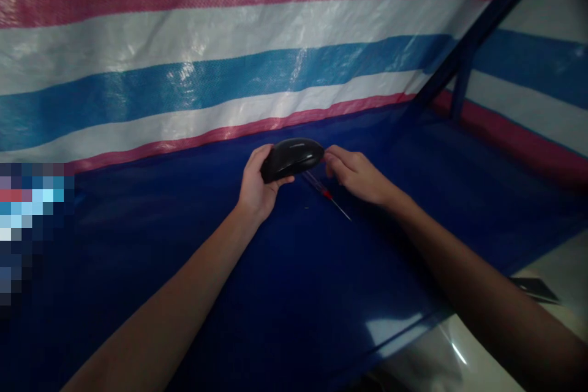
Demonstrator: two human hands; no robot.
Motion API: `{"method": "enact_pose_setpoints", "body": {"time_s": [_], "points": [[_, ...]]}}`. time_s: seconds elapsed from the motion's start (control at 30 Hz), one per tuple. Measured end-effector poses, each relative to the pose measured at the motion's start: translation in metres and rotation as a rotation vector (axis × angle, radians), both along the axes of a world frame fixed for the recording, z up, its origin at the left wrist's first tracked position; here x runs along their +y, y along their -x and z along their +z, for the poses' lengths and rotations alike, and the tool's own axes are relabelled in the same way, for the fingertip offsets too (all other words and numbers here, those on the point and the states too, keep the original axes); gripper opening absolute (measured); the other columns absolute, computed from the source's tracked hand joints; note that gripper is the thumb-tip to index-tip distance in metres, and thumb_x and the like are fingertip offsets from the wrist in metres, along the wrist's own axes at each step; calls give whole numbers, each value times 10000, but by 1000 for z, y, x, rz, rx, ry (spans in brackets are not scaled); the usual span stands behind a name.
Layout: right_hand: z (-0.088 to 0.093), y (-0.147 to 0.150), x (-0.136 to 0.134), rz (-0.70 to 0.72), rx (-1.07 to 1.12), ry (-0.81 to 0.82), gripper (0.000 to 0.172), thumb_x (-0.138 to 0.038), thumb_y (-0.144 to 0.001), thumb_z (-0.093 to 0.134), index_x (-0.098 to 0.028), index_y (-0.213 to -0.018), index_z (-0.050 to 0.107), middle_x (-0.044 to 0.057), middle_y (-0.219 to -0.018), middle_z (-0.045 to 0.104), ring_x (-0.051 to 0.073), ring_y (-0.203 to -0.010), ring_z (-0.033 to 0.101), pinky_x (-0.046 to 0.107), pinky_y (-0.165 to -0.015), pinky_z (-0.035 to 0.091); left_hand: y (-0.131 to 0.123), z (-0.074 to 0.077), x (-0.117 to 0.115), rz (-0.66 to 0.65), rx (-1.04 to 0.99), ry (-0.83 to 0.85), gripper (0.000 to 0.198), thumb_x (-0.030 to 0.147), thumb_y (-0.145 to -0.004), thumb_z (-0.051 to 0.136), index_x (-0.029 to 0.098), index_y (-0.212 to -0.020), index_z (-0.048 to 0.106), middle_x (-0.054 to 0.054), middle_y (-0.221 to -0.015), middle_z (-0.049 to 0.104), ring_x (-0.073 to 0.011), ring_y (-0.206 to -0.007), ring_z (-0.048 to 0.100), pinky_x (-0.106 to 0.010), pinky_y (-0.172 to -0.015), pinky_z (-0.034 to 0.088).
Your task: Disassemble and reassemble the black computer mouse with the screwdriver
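A glossy black rounded object, shaped like a computer mouse [294,158], is held up on its side over the blue surface. My left hand [260,187] grips its left end, with fingers beneath it. At its right end is my right hand [346,170], fingers curled together and the fingertips against or very near the tip; anything small between them cannot be made out. Below and between the hands, a screwdriver [327,194] with a clear handle, a red collar and a thin metal shaft lies on the blue surface, its handle partly hidden behind the black object.
The blue surface [257,294] spreads under both arms. Behind it hangs a striped red, white and blue sheet [206,86]. A dark frame bar [478,33] slants at the right. A dark flat item [535,289] lies at lower right. The far left is pixelated.
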State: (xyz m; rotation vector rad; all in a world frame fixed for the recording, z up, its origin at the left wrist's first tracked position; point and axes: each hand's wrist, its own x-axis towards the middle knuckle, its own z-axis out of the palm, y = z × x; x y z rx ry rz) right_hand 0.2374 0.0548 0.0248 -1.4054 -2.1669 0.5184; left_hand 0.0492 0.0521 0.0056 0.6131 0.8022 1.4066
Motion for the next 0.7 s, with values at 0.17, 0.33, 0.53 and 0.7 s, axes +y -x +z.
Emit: {"method": "enact_pose_setpoints", "body": {"time_s": [0.17,0.33,0.53,0.7], "points": [[0,-1,-3,149,-320,92,406,-589,-810,496,-196,-867,583,9,-695,611,136,-601,530,241,-561,296,1,4,2,-15,10,-5,230,307,-707,682,189,-885,597,-9,-862,627,-120,-667,613,-227,-522,530],[2,1,-3,79,-321,125,284,-454,-799,558,-178,-733,570,2,-639,584,110,-550,485,238,-528,268,-1,5,0,-89,11,-10,309,230,-659,721,193,-940,598,-21,-939,627,-134,-720,622,-241,-570,544],[9,-15,6,-36,201,526,294,-423,-861,482,-164,-727,525,-5,-600,560,84,-469,476,213,-445,329,3,5,2,-112,12,-15,405,172,-609,740,201,-987,596,-32,-1048,605,-151,-808,619,-236,-619,548],[11,-19,25,-4,246,586,180,-351,-855,491,-175,-886,508,-10,-613,573,101,-488,511,215,-462,371,6,5,3,-88,-24,-29,372,158,-632,717,224,-977,597,-21,-1119,580,-153,-908,600,-220,-673,546]]}}
